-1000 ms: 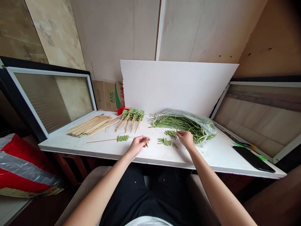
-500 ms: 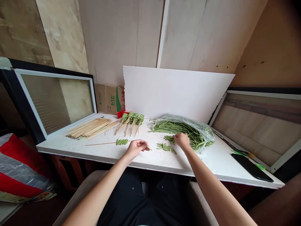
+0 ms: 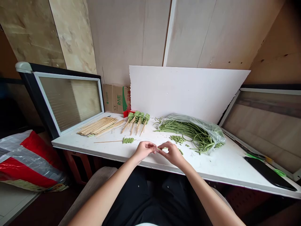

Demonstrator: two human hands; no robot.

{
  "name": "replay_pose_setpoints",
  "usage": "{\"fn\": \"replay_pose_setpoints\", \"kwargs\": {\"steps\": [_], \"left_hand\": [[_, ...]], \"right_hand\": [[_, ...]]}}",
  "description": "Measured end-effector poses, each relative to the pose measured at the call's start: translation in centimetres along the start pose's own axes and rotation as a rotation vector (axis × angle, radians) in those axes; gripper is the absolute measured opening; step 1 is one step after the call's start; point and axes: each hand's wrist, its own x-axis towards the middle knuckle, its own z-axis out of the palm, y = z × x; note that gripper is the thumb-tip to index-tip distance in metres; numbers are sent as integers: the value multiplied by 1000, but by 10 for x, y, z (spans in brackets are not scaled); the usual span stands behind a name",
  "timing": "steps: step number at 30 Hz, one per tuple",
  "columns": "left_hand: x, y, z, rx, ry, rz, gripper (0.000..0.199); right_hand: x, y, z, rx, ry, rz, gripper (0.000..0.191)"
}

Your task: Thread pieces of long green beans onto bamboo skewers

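Note:
My left hand [image 3: 145, 151] and my right hand [image 3: 172, 153] meet at their fingertips above the table's front part. Closed in a pinch, my left fingers hold a short piece of long bean, now mostly hidden. My right thumb and fingers are pinched too; what they hold is hidden. A skewer of bean pieces [image 3: 128, 140] lies just left of my hands, its bare stick pointing left. Behind my right hand is a small heap of bean bits [image 3: 176, 138], and a loose bean piece [image 3: 181, 152] lies beside that hand.
A clear plastic bag [image 3: 213, 130] of long beans [image 3: 185, 129] lies at right. Bare bamboo skewers [image 3: 98, 126] are heaped at left, near several filled skewers [image 3: 138, 118]. A black phone [image 3: 269, 172] lies at the right edge. A white board [image 3: 188, 91] stands behind.
My right hand has come from the bean bits leftward to meet my left hand, which keeps its pinch. The view has turned slightly left.

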Motion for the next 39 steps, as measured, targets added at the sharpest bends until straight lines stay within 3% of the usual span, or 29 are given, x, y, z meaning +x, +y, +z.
{"fn": "replay_pose_setpoints", "kwargs": {"steps": [4, 7, 11, 16, 18, 20, 23, 27, 31, 35, 39], "left_hand": [[2, -1, -3, 105, -50, 18, 47], [5, 8, -30, 421, -44, 42, 44], [4, 32, -106, 907, 82, 46, 27], [-7, 40, -214, 1200, 302, -176, 27], [-12, 34, -244, 1225, 318, -239, 28], [-15, 27, -262, 1209, 299, -287, 22], [-17, 20, -268, 1238, 323, -272, 11], [-18, 15, -259, 1371, 387, -192, 10], [-17, 10, -258, 1381, 324, -129, 16], [-13, 10, -259, 1255, 280, -57, 17], [-4, 10, -230, 1162, 301, 45, 17]], "right_hand": [[-3, 10, 3, 16, -3, 3, 32], [-3, 23, 1, 51, 51, 50, 37], [-2, 40, -3, 205, 112, 189, 41], [0, 48, -5, 378, 183, 303, 40], [0, 47, -5, 460, 173, 314, 41], [0, 44, -5, 535, 154, 341, 44], [-1, 40, -4, 608, 135, 368, 43], [-1, 42, -2, 744, 110, 329, 36], [-2, 47, 1, 791, 106, 332, 35], [-2, 48, 0, 810, 119, 348, 38], [-3, 50, 3, 857, 190, 395, 43]]}}
